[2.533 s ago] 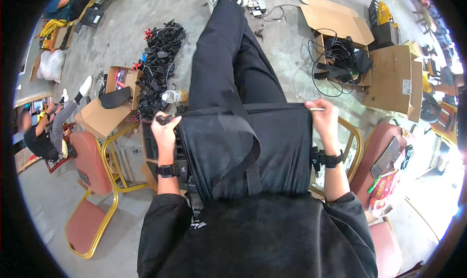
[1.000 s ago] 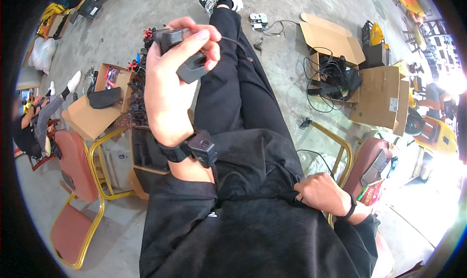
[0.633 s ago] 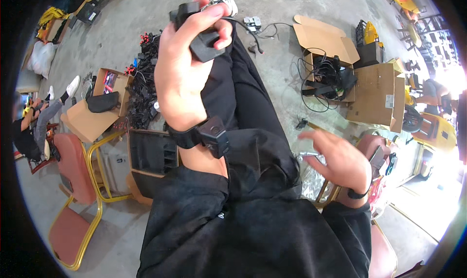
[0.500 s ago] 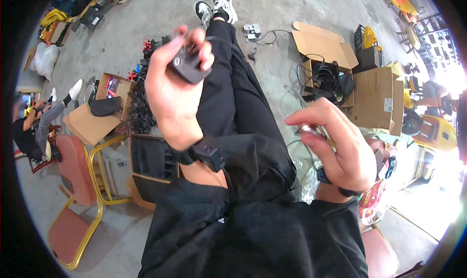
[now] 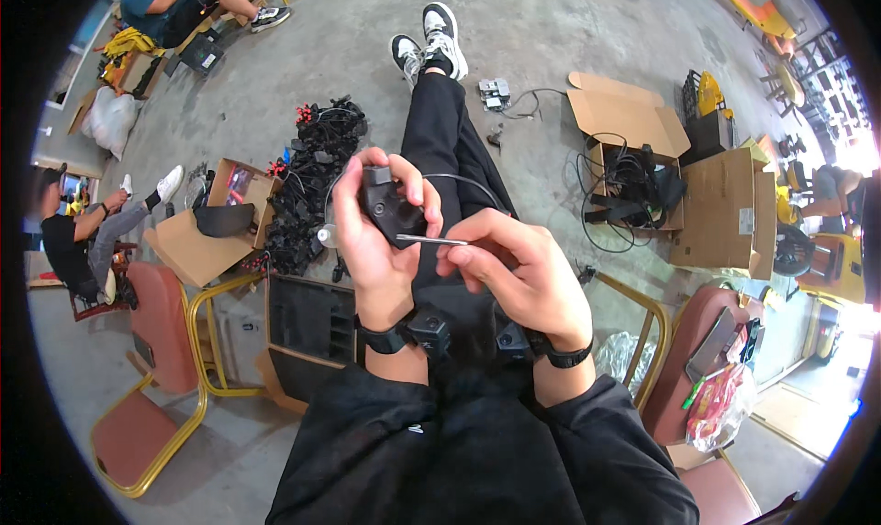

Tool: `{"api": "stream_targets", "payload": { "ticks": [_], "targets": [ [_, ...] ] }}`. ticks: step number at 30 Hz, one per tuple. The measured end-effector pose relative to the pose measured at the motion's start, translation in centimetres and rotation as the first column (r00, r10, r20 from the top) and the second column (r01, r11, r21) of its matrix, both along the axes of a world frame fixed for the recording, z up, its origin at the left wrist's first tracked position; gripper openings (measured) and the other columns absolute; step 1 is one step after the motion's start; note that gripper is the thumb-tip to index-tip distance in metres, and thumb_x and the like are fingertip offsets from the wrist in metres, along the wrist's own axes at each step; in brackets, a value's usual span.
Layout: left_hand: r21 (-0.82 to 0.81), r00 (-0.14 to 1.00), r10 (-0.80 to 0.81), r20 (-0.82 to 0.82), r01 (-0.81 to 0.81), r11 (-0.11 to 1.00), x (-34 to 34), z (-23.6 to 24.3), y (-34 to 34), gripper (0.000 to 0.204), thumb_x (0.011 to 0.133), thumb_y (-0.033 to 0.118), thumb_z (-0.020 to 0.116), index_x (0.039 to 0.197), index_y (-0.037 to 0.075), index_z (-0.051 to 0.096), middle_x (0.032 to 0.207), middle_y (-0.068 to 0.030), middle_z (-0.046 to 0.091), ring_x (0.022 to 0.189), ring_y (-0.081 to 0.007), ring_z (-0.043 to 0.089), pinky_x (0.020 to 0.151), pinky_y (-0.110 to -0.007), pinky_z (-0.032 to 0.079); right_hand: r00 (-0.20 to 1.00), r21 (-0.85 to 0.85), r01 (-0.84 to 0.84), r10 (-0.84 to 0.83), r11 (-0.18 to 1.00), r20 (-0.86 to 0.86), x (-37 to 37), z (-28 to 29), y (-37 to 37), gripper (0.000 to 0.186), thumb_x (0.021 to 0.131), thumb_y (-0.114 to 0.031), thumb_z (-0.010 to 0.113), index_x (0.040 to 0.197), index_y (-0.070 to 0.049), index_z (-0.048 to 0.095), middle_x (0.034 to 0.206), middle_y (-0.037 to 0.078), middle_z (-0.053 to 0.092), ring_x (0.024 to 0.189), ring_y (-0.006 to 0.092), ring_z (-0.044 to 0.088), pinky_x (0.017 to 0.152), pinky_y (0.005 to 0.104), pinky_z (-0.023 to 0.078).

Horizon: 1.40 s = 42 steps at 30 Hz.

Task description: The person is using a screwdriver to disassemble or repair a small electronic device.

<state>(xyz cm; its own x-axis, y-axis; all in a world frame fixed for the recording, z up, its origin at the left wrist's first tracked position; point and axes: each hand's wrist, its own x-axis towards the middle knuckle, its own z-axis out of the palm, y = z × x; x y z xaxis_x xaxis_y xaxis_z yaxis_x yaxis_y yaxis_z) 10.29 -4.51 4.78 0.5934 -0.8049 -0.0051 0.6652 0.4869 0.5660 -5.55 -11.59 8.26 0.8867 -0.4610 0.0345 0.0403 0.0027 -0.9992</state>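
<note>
In the head view, my left hand (image 5: 372, 259) grips a small black plastic device (image 5: 390, 204) upright above my lap, with a black cable (image 5: 468, 184) curving away rightward. My right hand (image 5: 523, 273), just right of it, pinches a thin silver metal rod tool (image 5: 427, 240), whose left end lies at the lower part of the device; whether it touches cannot be told. Black straps with boxy modules (image 5: 429, 330) sit on both wrists. My legs (image 5: 431, 121) stretch forward, crossed at the ankles.
Piled black parts (image 5: 317, 144), open cardboard boxes (image 5: 711, 213) (image 5: 188, 245) and a black case (image 5: 307, 314) lie around me on the concrete floor (image 5: 486, 25). Cushioned chairs (image 5: 161, 323) (image 5: 684, 355) stand either side. Co-workers sit at upper left (image 5: 156, 11), left (image 5: 78, 240) and far right (image 5: 826, 190).
Earlier both hands stretched black fabric across my lap. Then my left hand raised the device, since lowered slightly; my right hand moved up from my waist to beside it with the rod.
</note>
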Motion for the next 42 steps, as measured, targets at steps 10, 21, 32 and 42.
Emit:
{"api": "stream_targets", "payload": {
  "ticks": [10, 21, 32, 42],
  "targets": [
    [-0.116, 0.991, 0.085, 0.103, -0.073, 0.991, -1.6, 1.1, -0.2, 0.019, 0.098, 0.023, 0.044, 0.089, 0.007, 0.046, 0.065, -0.0075, 0.045, 0.058, -0.0177, 0.045, 0.056, -0.031, 0.04, 0.973, 0.123, 0.198, -0.21, 0.972, 0.092, 0.5, 0.4, 1.6, 0.016, 0.097, -0.005, 0.058, 0.104, 0.005, 0.067, 0.088, 0.007, 0.071, 0.068, 0.0057, 0.056, 0.061, 0.0208, 0.045],
    [-0.044, 0.896, 0.304, 0.322, -0.307, 0.951, -1.9, 0.6, -0.6, 0.014, 0.096, 0.016, 0.048, 0.088, 0.004, 0.045, 0.065, -0.0076, 0.048, 0.058, -0.0155, 0.045, 0.058, -0.031, 0.041, 0.974, 0.252, 0.188, -0.147, 0.949, -0.175, 0.8, 1.5, 1.5, 0.016, 0.097, -0.011, 0.061, 0.104, 0.002, 0.069, 0.068, 0.001, 0.066, 0.058, 0.0032, 0.058, 0.054, 0.0197, 0.045],
    [0.003, 0.965, 0.227, 0.13, -0.229, 0.973, -0.7, 0.0, -0.2, 0.017, 0.097, 0.017, 0.047, 0.084, 0.005, 0.044, 0.062, -0.0052, 0.041, 0.057, -0.0142, 0.043, 0.057, -0.031, 0.039, 0.933, -0.404, 0.336, -0.24, 0.851, 0.269, 2.0, -1.0, 0.6, 0.015, 0.08, -0.007, 0.076, 0.093, -0.001, 0.071, 0.089, 0.009, 0.063, 0.076, 0.019, 0.064, 0.067, 0.0296, 0.052],
    [0.006, 0.947, 0.259, 0.188, -0.264, 0.964, -0.8, 0.0, -0.1, 0.015, 0.097, 0.016, 0.047, 0.087, 0.004, 0.044, 0.063, -0.0059, 0.043, 0.058, -0.0147, 0.044, 0.058, -0.03, 0.04, 0.972, -0.188, 0.227, -0.234, 0.955, -0.012, 2.7, -0.9, 1.3, 0.012, 0.091, -0.01, 0.068, 0.098, 0.0, 0.071, 0.073, 0.006, 0.066, 0.056, 0.0064, 0.057, 0.052, 0.023, 0.043]
  ]
}}
